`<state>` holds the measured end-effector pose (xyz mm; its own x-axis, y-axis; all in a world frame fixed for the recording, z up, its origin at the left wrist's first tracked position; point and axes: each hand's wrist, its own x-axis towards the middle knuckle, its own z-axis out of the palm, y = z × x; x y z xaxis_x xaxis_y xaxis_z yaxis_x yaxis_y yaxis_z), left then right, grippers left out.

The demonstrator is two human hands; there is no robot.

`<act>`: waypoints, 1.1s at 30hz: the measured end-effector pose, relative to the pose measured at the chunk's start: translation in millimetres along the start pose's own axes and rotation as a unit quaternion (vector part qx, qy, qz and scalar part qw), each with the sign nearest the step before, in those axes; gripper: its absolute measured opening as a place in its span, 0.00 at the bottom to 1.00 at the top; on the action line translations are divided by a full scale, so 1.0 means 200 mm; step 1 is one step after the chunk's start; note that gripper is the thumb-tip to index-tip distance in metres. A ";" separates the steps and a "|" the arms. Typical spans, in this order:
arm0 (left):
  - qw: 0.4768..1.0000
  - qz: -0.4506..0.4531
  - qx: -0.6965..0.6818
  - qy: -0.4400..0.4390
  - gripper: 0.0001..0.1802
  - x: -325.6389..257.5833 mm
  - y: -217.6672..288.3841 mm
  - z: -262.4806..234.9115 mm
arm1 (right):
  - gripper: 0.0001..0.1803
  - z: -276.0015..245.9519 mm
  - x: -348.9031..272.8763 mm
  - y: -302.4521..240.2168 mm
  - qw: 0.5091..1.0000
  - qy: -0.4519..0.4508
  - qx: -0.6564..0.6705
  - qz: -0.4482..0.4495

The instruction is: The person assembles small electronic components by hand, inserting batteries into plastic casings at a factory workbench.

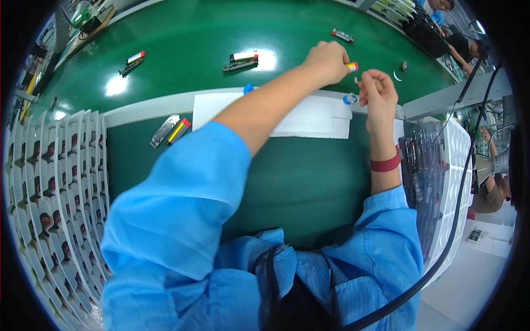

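Observation:
My left hand (328, 63) reaches across to the far right over the green work surface (187, 38). Its fingers are closed round a small cylindrical battery (352, 67) with a yellow body and a red end, partly hidden by the hand. Close by on the right, my right hand (380, 95) is raised with thumb and fingers pinched. A tiny pale piece shows by its fingertips, too small to name. Just below the fingertips is a blue and white clip-like part (350, 99), at the far edge of a white board (309, 122).
Battery assemblies (241, 62) lie spread over the green surface. A red-and-yellow battery (179, 131) rests beside a silvery packet (165, 130) left of the board. Stacked white trays (55, 204) stand at left, more trays (450, 165) at right. A black cable (455, 220) hangs on the right.

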<state>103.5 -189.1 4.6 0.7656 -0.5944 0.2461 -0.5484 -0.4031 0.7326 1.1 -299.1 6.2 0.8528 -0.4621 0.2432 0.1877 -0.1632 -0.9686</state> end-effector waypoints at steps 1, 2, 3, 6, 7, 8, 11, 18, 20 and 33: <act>1.000 0.005 0.000 0.001 0.14 0.01 0.01 0.03 | 0.10 0.00 -0.02 0.02 1.000 0.012 0.007 0.018; 0.999 0.001 -0.017 -0.034 0.15 0.03 0.01 0.06 | 0.09 0.00 -0.03 0.02 0.999 0.023 0.014 0.037; 0.997 -0.003 -0.033 -0.069 0.15 0.04 0.00 0.08 | 0.08 0.01 -0.02 0.02 0.999 0.022 0.013 0.028; 0.998 0.052 -0.036 0.016 0.17 0.00 -0.06 0.14 | 0.08 0.02 -0.03 0.01 1.000 0.006 0.021 0.001; 0.995 0.090 0.000 0.047 0.19 -0.02 -0.09 0.09 | 0.08 0.03 -0.04 0.01 1.000 0.005 0.011 0.001; 0.994 0.084 0.046 0.049 0.19 -0.04 -0.09 0.01 | 0.08 0.03 -0.04 0.01 1.000 0.003 0.016 0.004; 0.978 0.023 0.205 -0.023 0.19 -0.15 -0.15 -0.36 | 0.07 0.02 -0.06 0.01 1.000 -0.017 0.007 0.006; 0.982 -0.098 0.155 -0.048 0.21 -0.35 -0.45 -0.60 | 0.07 0.10 -0.11 0.02 0.999 -0.050 -0.012 0.003; 0.985 -0.080 0.150 -0.034 0.20 -0.38 -0.45 -0.57 | 0.07 0.11 -0.13 -0.01 0.998 -0.065 -0.022 -0.010; 0.958 0.249 0.097 0.100 0.09 -0.53 -0.04 -0.39 | 0.20 0.18 -0.21 -0.06 0.968 -0.165 0.101 0.158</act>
<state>52.4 -68.3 22.6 0.4306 -0.6098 0.6653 -0.9002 -0.2369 0.3655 -20.3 -246.5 5.9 0.9863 -0.1522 -0.0644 -0.0446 0.1296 -0.9906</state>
